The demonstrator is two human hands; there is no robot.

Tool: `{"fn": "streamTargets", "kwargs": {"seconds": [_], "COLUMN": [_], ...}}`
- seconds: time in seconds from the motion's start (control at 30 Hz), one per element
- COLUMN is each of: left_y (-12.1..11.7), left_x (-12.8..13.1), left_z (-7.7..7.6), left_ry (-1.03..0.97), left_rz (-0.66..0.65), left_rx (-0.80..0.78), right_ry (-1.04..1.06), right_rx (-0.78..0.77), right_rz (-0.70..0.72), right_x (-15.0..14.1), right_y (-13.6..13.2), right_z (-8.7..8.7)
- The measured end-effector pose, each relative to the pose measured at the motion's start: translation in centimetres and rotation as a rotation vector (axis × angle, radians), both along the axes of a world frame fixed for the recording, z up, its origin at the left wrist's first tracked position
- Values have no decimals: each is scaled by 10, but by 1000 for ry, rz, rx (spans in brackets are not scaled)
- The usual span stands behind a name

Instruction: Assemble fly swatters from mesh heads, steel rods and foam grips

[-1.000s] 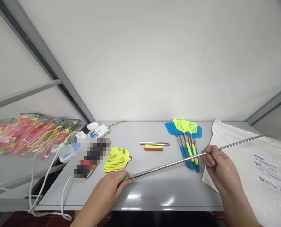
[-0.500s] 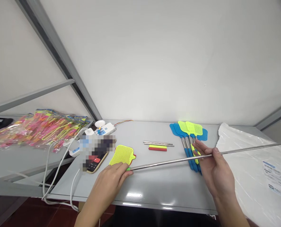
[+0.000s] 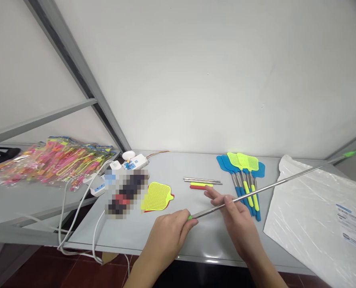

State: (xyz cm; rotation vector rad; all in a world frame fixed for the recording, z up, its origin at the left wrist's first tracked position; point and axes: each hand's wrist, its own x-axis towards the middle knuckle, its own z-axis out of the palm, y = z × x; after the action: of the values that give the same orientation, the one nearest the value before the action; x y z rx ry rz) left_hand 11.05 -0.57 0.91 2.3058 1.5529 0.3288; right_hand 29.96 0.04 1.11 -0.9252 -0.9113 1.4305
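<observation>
Closest to me, my left hand (image 3: pixel 166 238) is curled shut around the near end of a long steel rod (image 3: pixel 256 192), right at its small green cap, while my right hand (image 3: pixel 236 220) pinches the shaft further along between thumb and fingers. Holding it at two spaced points seems meant to steady so long a rod. It rises to the right, passing over a white plastic sheet (image 3: pixel 310 212). On the counter (image 3: pixel 214 244), a yellow swatter head (image 3: pixel 157 197) lies left of my hands. Short steel tubes (image 3: pixel 202 181) sit ahead, beside blue-and-yellow fly swatters (image 3: pixel 244 176), apparently grouped by kind. Far left lies a bag of pink toys (image 3: pixel 55 162).
</observation>
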Motion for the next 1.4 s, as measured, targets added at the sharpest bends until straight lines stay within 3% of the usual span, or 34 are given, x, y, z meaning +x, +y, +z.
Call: {"fn": "streamTargets", "kwargs": {"seconds": [0.13,0.23,0.3,0.4,0.5,0.6,0.73,0.8,0.87,1.03,1.3,1.4], "left_y": [-2,-4,-4,-3,-2,-2,-3,-4,-7,-12,-13,-16], "left_x": [1,-3,-12,-29,-41,-37,-18,-14,-16,-29,-29,-33], "left_z": [-3,-5,-6,-7,-8,-6,-1,1,0,-3,2,2], "left_ry": [-93,-105,-78,-59,-70,-81,-108,-132,-157,-204,-327,-374], "left_rz": [23,30,31,26,30,48,27,23,27,43,89,106], "left_rx": [-47,-74,-77,-84,-93,-83,-72,-77,-97,-145,-259,-319], "right_ry": [-122,-129,43,307,294,160,-6,-6,-46,165,312,348], "right_rx": [7,-12,13,35,61,121,29,-23,-45,-49,-49,-11], "right_rz": [79,41,-110,-447,-568,-502,-78,0,59,-59,-84,-187], "right_x": [0,16,41,86,104,74,6,-7,0,38,39,50], "right_y": [1,8,18,41,53,43,11,0,-1,19,33,40], "right_z": [0,2,5,11,13,10,0,-4,-6,-7,-18,-19]}}
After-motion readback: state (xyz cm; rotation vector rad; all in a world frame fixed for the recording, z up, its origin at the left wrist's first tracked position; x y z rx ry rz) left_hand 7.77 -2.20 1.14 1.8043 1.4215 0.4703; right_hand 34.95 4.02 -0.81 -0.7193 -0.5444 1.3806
